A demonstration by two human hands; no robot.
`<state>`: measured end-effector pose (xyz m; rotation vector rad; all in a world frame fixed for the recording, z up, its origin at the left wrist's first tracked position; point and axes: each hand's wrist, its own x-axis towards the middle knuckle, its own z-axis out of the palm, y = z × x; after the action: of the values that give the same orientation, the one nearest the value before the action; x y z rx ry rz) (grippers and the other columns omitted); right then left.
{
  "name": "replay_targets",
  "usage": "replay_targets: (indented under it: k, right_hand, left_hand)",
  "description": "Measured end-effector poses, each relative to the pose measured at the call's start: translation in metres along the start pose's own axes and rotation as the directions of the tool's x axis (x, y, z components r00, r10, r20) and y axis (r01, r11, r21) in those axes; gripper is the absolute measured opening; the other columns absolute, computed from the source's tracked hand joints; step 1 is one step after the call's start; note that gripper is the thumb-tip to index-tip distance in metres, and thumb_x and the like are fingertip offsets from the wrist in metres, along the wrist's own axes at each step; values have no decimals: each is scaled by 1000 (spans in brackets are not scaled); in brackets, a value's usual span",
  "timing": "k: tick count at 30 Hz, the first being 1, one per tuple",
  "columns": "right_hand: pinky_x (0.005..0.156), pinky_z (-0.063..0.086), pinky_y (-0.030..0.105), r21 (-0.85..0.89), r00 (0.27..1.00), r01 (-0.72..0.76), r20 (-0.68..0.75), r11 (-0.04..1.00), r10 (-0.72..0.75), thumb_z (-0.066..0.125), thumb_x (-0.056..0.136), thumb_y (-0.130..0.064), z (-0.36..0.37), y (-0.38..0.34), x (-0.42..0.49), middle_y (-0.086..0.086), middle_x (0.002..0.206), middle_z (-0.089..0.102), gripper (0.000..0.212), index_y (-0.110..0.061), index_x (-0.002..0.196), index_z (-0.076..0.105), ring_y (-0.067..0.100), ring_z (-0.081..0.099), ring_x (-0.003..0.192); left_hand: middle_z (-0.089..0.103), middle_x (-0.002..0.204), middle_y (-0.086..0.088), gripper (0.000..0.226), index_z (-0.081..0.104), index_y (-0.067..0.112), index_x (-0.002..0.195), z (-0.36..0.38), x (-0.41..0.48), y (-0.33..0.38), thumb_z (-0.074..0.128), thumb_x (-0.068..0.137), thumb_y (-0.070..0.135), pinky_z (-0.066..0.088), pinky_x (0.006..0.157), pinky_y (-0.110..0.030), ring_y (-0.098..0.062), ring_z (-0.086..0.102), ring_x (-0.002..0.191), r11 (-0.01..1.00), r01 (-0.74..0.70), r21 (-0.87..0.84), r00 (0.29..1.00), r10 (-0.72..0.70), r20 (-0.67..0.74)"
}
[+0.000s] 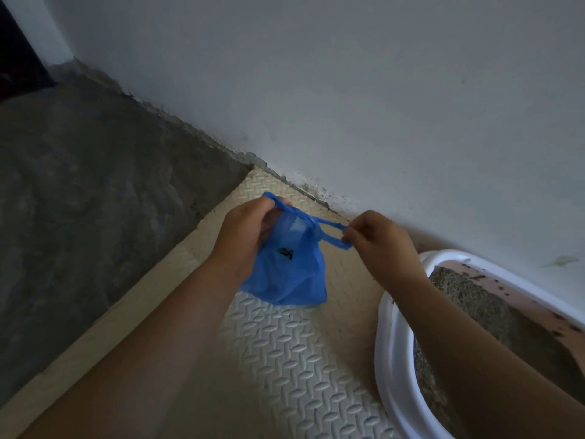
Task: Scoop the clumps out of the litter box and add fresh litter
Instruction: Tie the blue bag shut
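At centre frame, a blue plastic bag (285,277) is held up over the foam mat (300,359), mouth uppermost and body sagging toward the lower edge. Its two handles are drawn apart along a line running left to right and slightly downward. Grip of the left hand (243,236): fingers curled closed round the left handle (274,199). Grip of the right hand (380,245): thumb and fingertips pinch the right handle loop (329,228), which is stretched taut. Dark clumps (286,252) show through the bag's thin wall. At lower right, the white-rimmed litter box (389,359) sits on the mat beside the wall (348,90), cropped by the frame edge. It holds grey litter (468,299), and the right forearm (459,337) crosses above its rim. Bare concrete floor (95,201) fills the left of the frame.
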<state>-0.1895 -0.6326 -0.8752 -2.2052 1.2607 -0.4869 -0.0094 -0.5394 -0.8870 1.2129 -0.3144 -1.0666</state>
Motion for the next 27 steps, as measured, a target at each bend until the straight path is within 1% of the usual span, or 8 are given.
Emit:
replay_targets:
  k: [2,4,7,11,14,18,23,27]
  right_hand:
    - [49,34,15,74,995,-84,-40,994,87,59,91,-23,-2,4,4,-10,75,69,11,-21,79,60,-2,54,58]
    - [49,34,15,124,984,-146,-86,982,157,58,92,-21,-4,12,6,-9,73,67,12,-19,80,61,-1,54,57]
    - [54,38,22,181,965,-213,-112,960,235,58,93,-19,-1,23,7,-4,75,68,13,-17,80,62,6,56,62]
    - [51,35,25,160,924,-339,-131,927,360,56,93,-17,6,42,5,2,76,68,16,-9,82,65,10,54,59]
    - [49,32,25,135,877,-444,-139,886,461,54,94,-16,8,61,-2,2,71,65,20,-5,85,67,11,52,56]
    - [46,29,24,113,845,-502,-146,858,514,55,94,-16,9,75,-7,-3,64,59,19,-4,86,68,13,49,52]
    - [48,30,25,126,815,-546,-147,828,560,57,93,-16,16,80,-10,-6,63,58,17,-4,91,69,10,50,55]
    - [48,29,24,107,818,-538,-170,836,549,56,93,-16,15,78,-9,0,68,62,18,-5,91,69,10,50,55]
  left_hand:
    - [70,77,0,24,68,15,76,-12,5,4,50,91,12,52,74,-21,-9,67,75,998,-34,-45,998,32,-54]
    - [69,75,2,21,65,15,80,-30,10,7,50,93,15,52,76,-20,-6,67,75,995,-12,-95,993,1,-119]
    - [64,76,-2,17,60,11,82,-52,14,0,50,96,16,53,74,-22,-9,64,76,978,76,-192,968,-118,-220]
    - [59,87,-5,17,56,7,83,-85,21,-16,50,96,18,49,85,-29,-13,60,82,918,165,-360,919,-275,-281]
    - [59,87,-3,16,55,8,82,-120,25,-27,49,95,16,48,87,-29,-12,60,81,898,210,-386,873,-350,-340]
    - [57,84,-2,19,52,9,78,-149,20,-40,47,96,17,46,94,-29,-10,59,78,890,252,-380,819,-406,-405]
    - [55,83,-2,20,51,9,78,-161,17,-43,45,96,16,44,93,-28,-11,57,78,885,258,-388,792,-424,-440]
    - [56,81,-2,20,51,9,79,-167,15,-46,45,96,16,46,93,-29,-10,58,76,902,240,-360,799,-394,-454]
